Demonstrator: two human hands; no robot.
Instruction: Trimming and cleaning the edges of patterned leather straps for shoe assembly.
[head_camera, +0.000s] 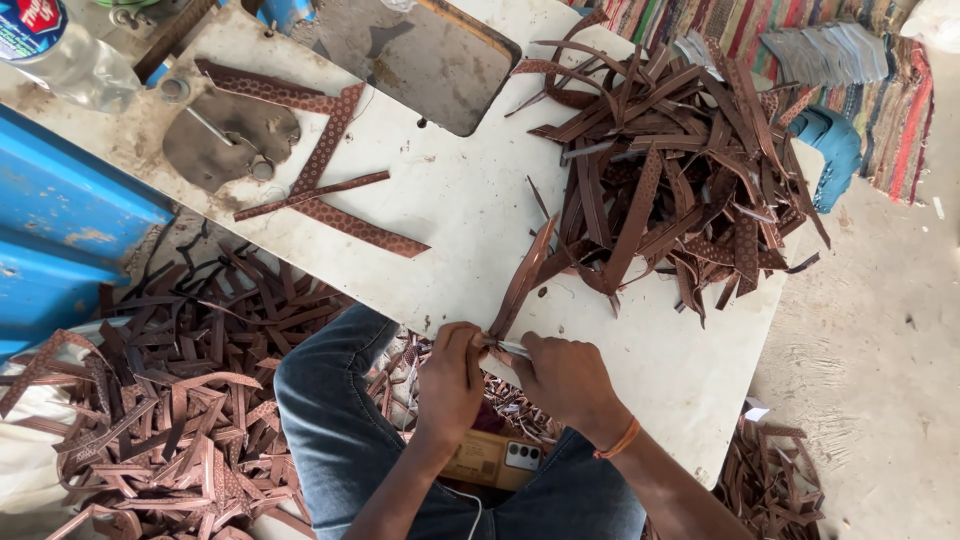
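My left hand (450, 380) and my right hand (565, 378) meet at the near edge of the white table (470, 210). Together they pinch the lower end of a brown patterned leather strap (522, 285) that rises up and away from them. A thin pale metal tool (512, 348) shows between the fingers of my right hand. A big heap of similar brown straps (670, 160) lies on the table beyond my right hand.
A joined strap piece (335, 190) lies at the table's left by a grey metal plate (225, 135). Many straps (170, 400) cover the floor on the left. A phone and a cardboard box (495, 458) rest on my lap. Striped rug (800, 40) at back right.
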